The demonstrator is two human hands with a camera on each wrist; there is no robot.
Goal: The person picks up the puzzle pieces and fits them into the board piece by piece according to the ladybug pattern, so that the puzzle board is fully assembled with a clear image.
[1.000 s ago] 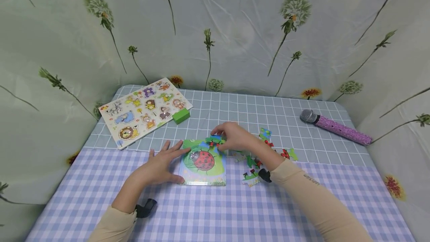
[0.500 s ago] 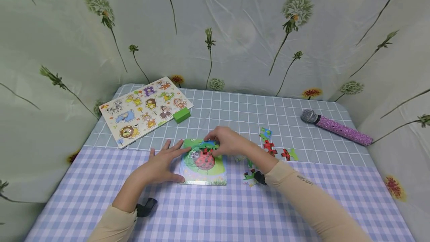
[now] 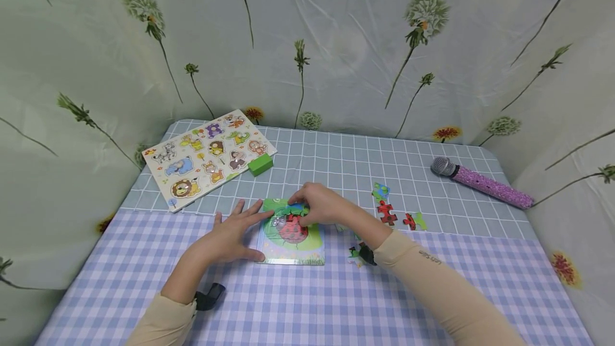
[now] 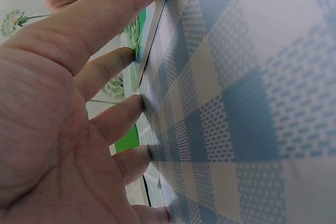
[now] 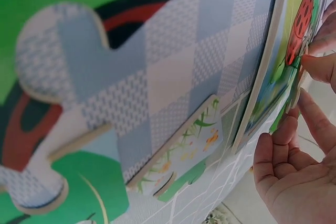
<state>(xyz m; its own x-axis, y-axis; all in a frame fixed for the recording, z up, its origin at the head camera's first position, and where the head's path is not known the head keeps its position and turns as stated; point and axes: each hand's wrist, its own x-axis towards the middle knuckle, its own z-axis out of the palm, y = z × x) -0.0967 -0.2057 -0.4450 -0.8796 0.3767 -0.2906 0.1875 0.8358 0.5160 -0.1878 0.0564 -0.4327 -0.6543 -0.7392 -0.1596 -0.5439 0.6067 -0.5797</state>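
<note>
A square puzzle board with a ladybird picture lies on the checked cloth. My left hand spreads over its left side, thumb and fingertips touching the edge; the left wrist view shows these fingers straight. Over the board's upper part, my right hand pinches a green, blue and red jigsaw piece between thumb and fingers. The right wrist view shows that hand at the board, the piece mostly hidden edge-on. Loose jigsaw pieces lie to the right, among them a red one.
An animal peg puzzle lies back left with a green block at its corner. A purple glittery microphone lies back right. More loose pieces, one with orange flowers, sit partly under my right forearm. A floral curtain hangs behind.
My right hand has moved left and slightly down over the board with the jigsaw piece, uncovering the red loose piece. The left hand has stayed in place.
</note>
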